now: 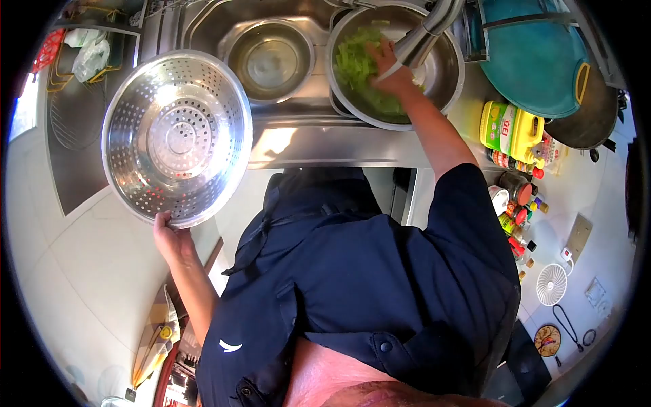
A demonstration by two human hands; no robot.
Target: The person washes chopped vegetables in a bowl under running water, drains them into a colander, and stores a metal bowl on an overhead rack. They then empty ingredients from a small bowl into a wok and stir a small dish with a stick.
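A shiny perforated metal colander (pixel 180 139) is tilted up at the left, apparently with nothing in it. My left hand (pixel 175 239) is closed on its lower rim, thumb and fingers pinching the edge. At the upper right, my right hand (pixel 393 66) reaches into a large steel bowl (pixel 456 95) in the sink. Its fingers curl into cut green vegetable pieces (pixel 355 60), perhaps celery, and are partly hidden. A white band circles that wrist. Beside the bowl, a smaller steel basin (pixel 271 61) holds what looks like clear water.
A metal faucet (pixel 434 27) hangs over the large bowl. To the right are a teal round lid or board (pixel 532 61), a dark pan (pixel 590 115), a yellow-green jug (pixel 508 130) and several sauce bottles. A dish rack (pixel 85 74) stands at the left.
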